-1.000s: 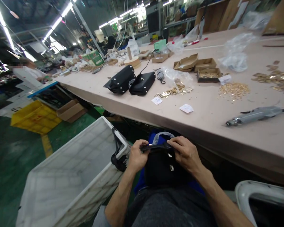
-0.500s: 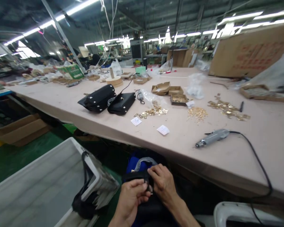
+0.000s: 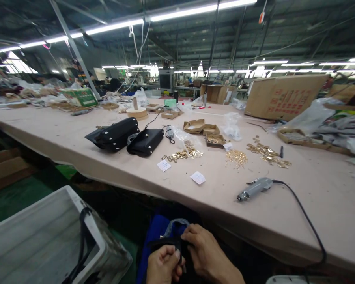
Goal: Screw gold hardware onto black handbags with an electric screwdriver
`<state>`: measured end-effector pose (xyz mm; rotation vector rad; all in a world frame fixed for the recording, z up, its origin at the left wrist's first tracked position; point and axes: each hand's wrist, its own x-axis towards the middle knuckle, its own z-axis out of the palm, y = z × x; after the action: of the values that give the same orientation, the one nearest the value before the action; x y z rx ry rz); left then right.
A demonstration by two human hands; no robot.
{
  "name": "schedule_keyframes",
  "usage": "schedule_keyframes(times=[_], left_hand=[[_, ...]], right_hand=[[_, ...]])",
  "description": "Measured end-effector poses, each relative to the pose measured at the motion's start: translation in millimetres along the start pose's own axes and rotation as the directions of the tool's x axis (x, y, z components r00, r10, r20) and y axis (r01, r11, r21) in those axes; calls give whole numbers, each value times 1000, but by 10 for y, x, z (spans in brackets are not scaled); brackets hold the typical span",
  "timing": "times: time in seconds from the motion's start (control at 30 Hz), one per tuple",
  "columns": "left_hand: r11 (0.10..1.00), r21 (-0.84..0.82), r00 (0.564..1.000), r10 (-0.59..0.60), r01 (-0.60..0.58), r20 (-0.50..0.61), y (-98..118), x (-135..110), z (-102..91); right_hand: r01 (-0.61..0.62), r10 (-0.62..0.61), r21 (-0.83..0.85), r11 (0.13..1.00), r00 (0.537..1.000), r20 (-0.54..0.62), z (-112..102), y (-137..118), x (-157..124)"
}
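Observation:
At the bottom of the view, below the table edge, both hands work on a black handbag [image 3: 165,241] with a plastic-wrapped handle [image 3: 176,224]. My left hand [image 3: 163,263] pinches a black part of the bag between thumb and fingers. My right hand [image 3: 208,252] grips the bag's edge close by, its fingers bent over it. A small gold fitting shows at the base of the handle. Much of the bag is hidden by the hands and lost in dark shadow. Blue cloth [image 3: 155,232] lies behind the bag.
On the pink-covered table [image 3: 142,179] lie two black handbags [image 3: 114,134], an electric screwdriver [image 3: 255,189] with its cord, gold metal fittings [image 3: 236,157], small cardboard boxes [image 3: 215,140] and paper labels [image 3: 198,178]. A white plastic crate [image 3: 62,236] stands at lower left.
The camera view has tilted up, so table, crate and hands appear lower. Both hands keep hold of the handbag, with little change in their grip.

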<state>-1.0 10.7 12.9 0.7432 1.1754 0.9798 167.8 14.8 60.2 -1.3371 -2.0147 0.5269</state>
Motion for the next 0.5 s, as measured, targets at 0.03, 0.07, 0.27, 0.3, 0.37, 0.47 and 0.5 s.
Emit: schedule_keyframes(times=[0.03,0.07,0.27,0.3,0.37,0.47,0.5], left_hand=[[1000,13,1000,9,-9,11,-27,0,-8],[1000,24,1000,11,-11,17,-49,-3,-14],[995,92,998,28,-32,49,-88,0,-15],[994,102,998,35,-41,59,-90,6,-17],[992,122,997,37,-45,71,-101,17,-28],[993,114,996,33,-42,83,-138,19,-56],[994,97,996,36,-45,85,-154,17,-68]], right_hand=[[-1,-2,118,993,1000,21,-194,-75,47],[-3,4,224,975,1000,-7,-398,-139,115],[-96,127,119,988,950,-286,-1293,202,1104],[-155,161,46,987,936,-312,-1349,366,1341],[-320,254,-162,933,909,-331,-1392,691,1810],[-411,306,-278,868,884,-353,-1345,1061,2365],[-426,315,-298,854,880,-354,-1313,1146,2491]])
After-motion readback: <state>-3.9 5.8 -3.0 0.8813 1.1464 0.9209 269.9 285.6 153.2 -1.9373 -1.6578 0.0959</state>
